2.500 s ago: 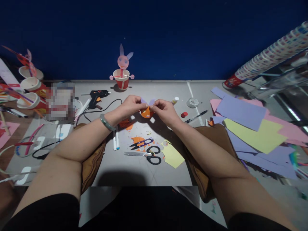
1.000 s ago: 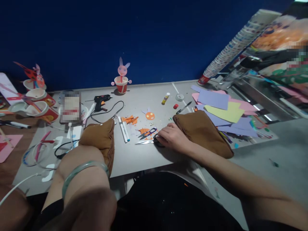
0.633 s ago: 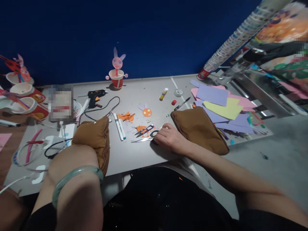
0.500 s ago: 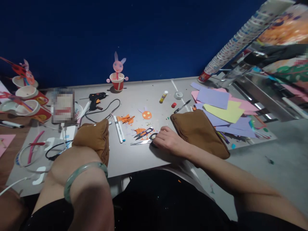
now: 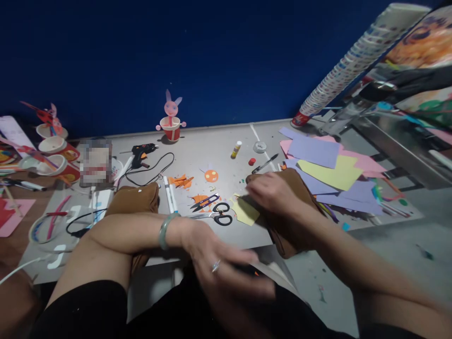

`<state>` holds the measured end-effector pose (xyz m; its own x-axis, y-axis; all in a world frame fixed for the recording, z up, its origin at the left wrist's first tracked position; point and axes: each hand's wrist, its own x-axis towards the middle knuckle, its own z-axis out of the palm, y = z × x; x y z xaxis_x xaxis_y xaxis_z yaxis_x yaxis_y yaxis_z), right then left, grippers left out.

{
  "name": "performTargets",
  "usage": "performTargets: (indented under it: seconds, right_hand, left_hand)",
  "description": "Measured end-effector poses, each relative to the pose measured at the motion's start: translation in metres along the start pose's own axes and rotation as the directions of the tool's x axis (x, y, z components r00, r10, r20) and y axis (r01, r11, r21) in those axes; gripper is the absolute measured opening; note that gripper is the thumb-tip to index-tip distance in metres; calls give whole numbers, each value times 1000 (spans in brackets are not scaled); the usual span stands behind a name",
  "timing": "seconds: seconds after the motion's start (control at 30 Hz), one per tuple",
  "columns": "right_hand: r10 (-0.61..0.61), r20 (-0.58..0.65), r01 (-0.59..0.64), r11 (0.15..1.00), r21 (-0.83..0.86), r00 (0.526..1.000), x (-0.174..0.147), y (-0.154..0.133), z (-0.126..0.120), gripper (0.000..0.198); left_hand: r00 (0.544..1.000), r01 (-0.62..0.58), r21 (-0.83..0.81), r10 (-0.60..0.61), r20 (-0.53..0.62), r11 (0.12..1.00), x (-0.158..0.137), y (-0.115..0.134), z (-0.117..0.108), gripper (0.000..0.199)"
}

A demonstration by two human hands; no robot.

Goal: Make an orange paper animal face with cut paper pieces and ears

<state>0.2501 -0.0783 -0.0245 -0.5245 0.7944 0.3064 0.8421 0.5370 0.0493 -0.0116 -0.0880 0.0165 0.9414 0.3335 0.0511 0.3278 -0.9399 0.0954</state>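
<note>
My left hand (image 5: 226,268) hovers over my lap at the table's front edge, fingers apart and blurred, a jade-green bangle on its wrist. Nothing shows in it. Over the left edge of the right brown cushion (image 5: 293,226), my right hand (image 5: 270,193) has its fingers curled; what they grip, if anything, is hidden. A piece of yellow paper (image 5: 246,212) lies beside that hand. Scissors with black handles (image 5: 222,214) rest left of the paper, just below purple thread snips (image 5: 206,202). Orange paper scraps (image 5: 181,181) and an orange spotted paper disc (image 5: 211,176) lie behind them.
A rabbit figure in a red cup (image 5: 172,128) stands by the blue wall. The hot glue gun (image 5: 143,153), two white markers (image 5: 170,194) and a glue stick (image 5: 236,149) are on the table. Coloured paper sheets (image 5: 328,169) and a tall cup stack (image 5: 349,70) stand right.
My left hand has swung right, from the left cushion to over my lap. The right hand has moved off the scissors handles to the right cushion's edge, and yellow paper now shows.
</note>
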Motion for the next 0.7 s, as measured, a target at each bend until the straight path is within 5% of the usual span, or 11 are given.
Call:
performTargets:
  seconds: [0.1,0.17,0.23,0.3,0.5,0.7]
  right_hand:
    - [356,198,-320,928,-191,913,4,52,-3,27]
    - [507,341,-432,859,-273,792,7,82,-1,27]
    - [519,404,-436,854,-284,754,11,104,5,30]
    - [492,481,-403,871,-281,726,15,117,12,35]
    - [393,484,-311,919,-244,782,23,129,30,22]
    - [292,364,-216,948,-235,884,10,139,19,15]
  left_hand:
    - [939,-332,9,332,-86,943,16,-21,8,43]
    - [988,-104,119,117,-100,987,23,-30,15,47]
    - [991,130,173,-126,-34,976,29,-37,23,51]
    - [979,195,202,-203,22,960,33,-42,31,56]
    - [943,265,212,-298,145,941,35,-56,41,87]
    - [910,321,124,-342,233,939,39,-60,35,92]
